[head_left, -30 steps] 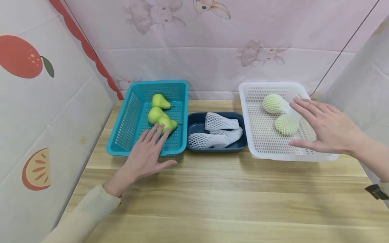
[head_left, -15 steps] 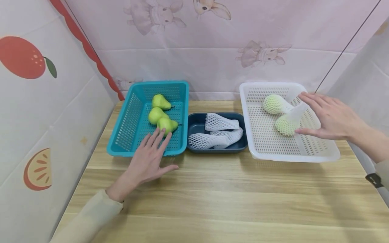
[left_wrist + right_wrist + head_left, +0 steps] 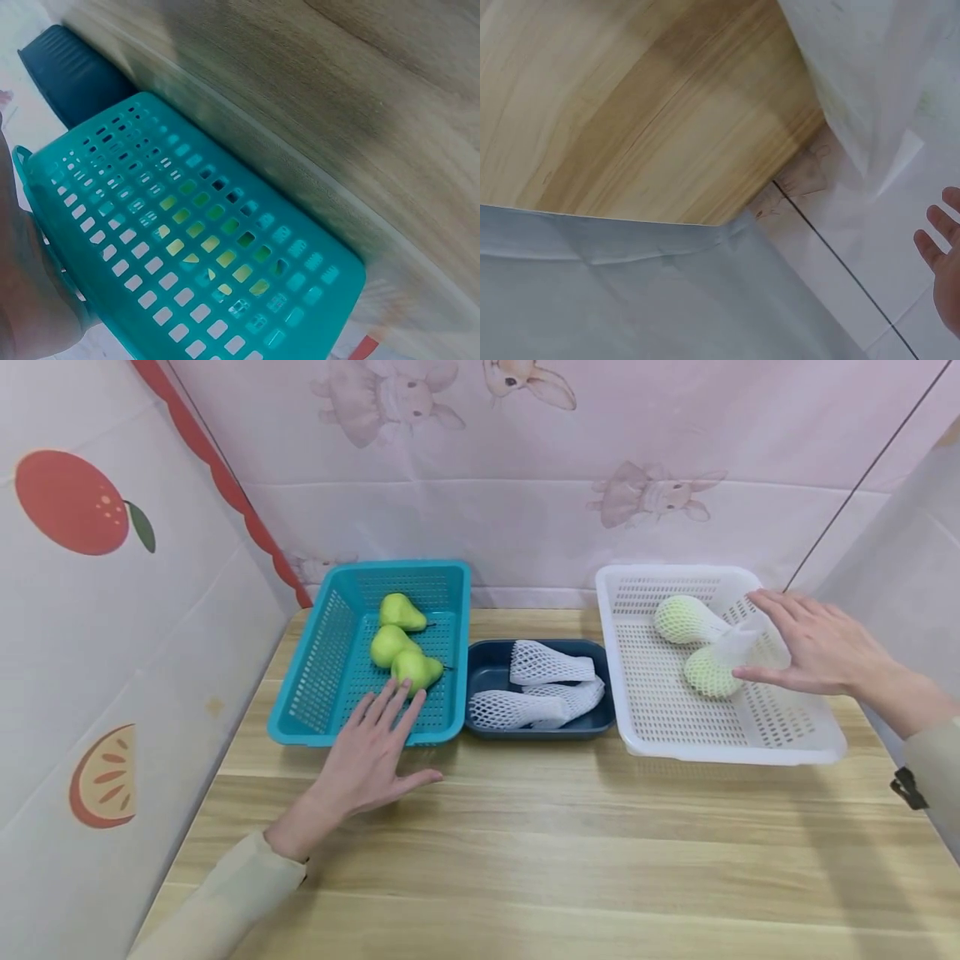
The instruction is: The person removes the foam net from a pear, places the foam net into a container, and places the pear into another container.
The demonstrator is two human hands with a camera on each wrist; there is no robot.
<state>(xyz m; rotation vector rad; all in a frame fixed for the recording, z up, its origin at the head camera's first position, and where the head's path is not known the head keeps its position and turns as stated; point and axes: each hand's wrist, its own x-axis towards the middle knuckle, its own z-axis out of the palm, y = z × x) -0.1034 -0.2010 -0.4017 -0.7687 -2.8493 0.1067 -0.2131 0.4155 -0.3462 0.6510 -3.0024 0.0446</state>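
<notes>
In the head view, my left hand (image 3: 367, 760) is spread over the near edge of the teal basket (image 3: 295, 693), its fingertips beside the nearest green pear (image 3: 417, 670). Two more pears (image 3: 401, 612) lie behind it. My right hand (image 3: 828, 647) hovers with straight fingers over the right side of the white basket (image 3: 738, 752), holding nothing. Left of that hand lie two pears in white foam nets (image 3: 711, 672), their narrow ends together. The left wrist view shows the teal basket's perforated side (image 3: 202, 232); the right wrist view shows part of my right hand (image 3: 946, 262).
Between the baskets stands a dark blue tray (image 3: 487, 677) holding several empty white foam nets (image 3: 551, 663). Wooden tabletop (image 3: 540, 852) extends in front. A printed pink and white curtain (image 3: 525, 527) hangs behind, with pale sheets on both sides.
My right hand has moved up and to the right, away from the netted pears. The left hand has drawn back slightly from the nearest pear. The view has shifted slightly.
</notes>
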